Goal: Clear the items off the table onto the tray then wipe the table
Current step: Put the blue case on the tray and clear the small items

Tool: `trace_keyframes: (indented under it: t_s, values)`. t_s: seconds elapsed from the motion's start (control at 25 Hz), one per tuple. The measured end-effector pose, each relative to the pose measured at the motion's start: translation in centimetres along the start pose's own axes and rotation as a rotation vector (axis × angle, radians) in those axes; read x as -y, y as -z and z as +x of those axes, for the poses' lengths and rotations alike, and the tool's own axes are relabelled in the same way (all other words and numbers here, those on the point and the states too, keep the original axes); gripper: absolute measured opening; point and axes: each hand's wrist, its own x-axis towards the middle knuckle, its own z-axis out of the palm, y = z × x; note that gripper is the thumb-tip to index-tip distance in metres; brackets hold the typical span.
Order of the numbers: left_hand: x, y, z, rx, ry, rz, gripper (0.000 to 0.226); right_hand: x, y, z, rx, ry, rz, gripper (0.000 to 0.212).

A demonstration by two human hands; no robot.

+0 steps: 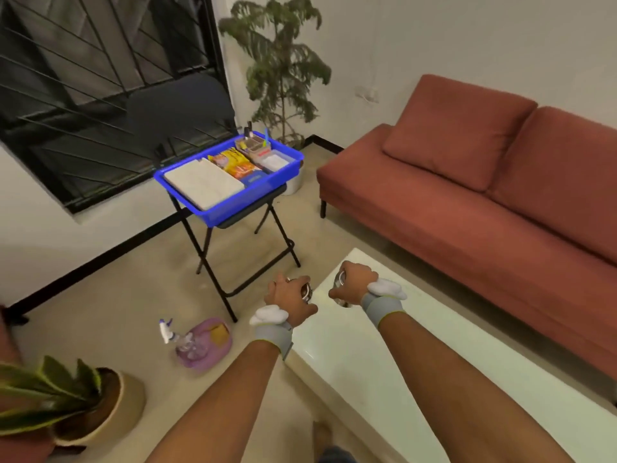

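My left hand (288,300) is closed around a small glass object with a dark inside (306,291), held over the floor just off the left end of the white table (384,362). Over that same end, my right hand (354,283) grips a clear glass (341,281). The blue tray (213,217) rests on a black folding stand (213,262) further ahead by the window. It holds a flat white box (203,182), a yellow snack packet (233,162) and clear containers (267,157). The visible tabletop is bare apart from my hands.
A spray bottle (167,332) and a purple basin (207,345) with a yellow sponge (218,332) lie on the floor to the left. A red sofa (484,195) runs along the right of the table. Potted plants stand at bottom left (66,406) and behind the tray (280,71).
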Motion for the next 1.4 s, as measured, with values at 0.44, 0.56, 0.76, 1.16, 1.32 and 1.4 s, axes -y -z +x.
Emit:
trace_keyframes:
  t_s: [0.44,0.56,0.76,1.16,1.32,1.4]
  values:
    - [10.7,14.5,14.1,-0.279,0.163,-0.257,0.086,19.8,3.2,18.2,-0.008,0.285,-0.031,0.059]
    - [13.5,18.0,17.9,-0.314,0.186,-0.282,0.081,24.5,3.4,22.4,-0.027,0.342,-0.046,0.062]
    - [18.1,21.6,24.9,-0.309,0.17,-0.291,0.073,31.1,2.5,29.2,-0.042,0.324,-0.004,0.063]
    - [25.2,23.0,33.3,-0.058,0.032,-0.282,0.076,37.6,-0.4,36.9,-0.02,0.203,-0.021,0.058]
    - [25.9,23.0,34.6,-0.045,-0.012,-0.353,0.079,38.0,-1.7,38.4,0.02,0.189,-0.08,0.059]
    - [26.4,23.1,35.5,-0.027,-0.067,-0.351,0.075,38.4,-2.2,39.1,0.004,0.161,-0.1,0.055]
